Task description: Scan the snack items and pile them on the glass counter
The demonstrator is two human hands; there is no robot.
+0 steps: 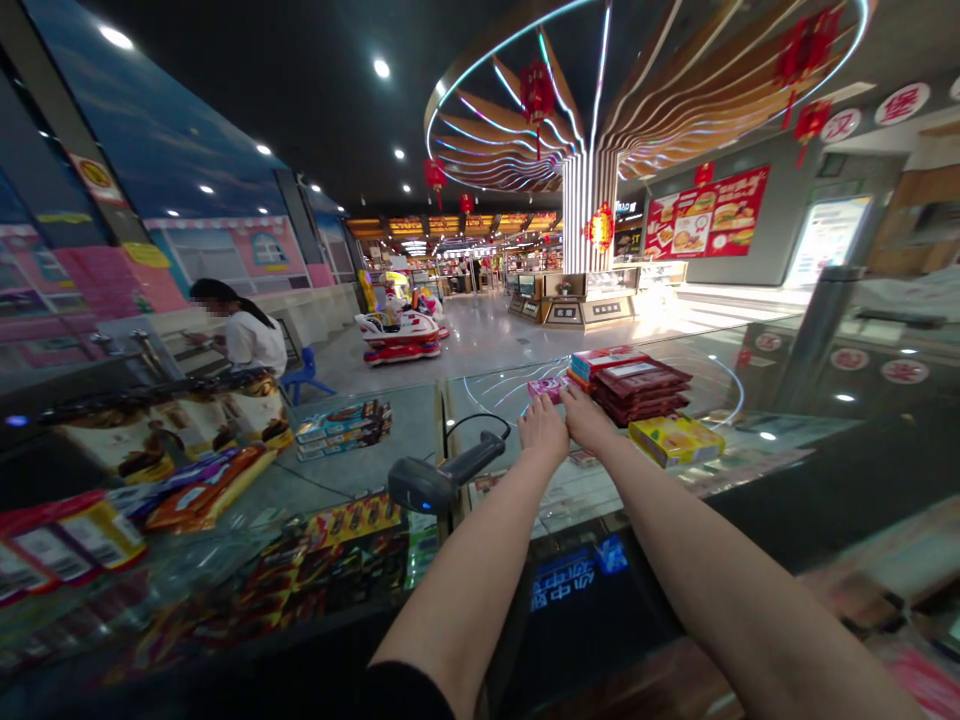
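Note:
Both hands reach forward over the glass counter and meet at a small pink packet. My left hand has its fingers closed on the packet's near side. Beside it, my right hand holds the packet's right end, its fingers bent and partly hidden. Just right of my right hand lies a stack of dark red-brown packets, with red and blue boxes at its left. A yellow box sits nearer, to the right of my right wrist.
A black barcode scanner lies left of my left forearm, its cable looping behind. Blue boxes, white-and-brown bags and orange packets cover the left counter. A dark screen is below my arms. Beyond, a person sits.

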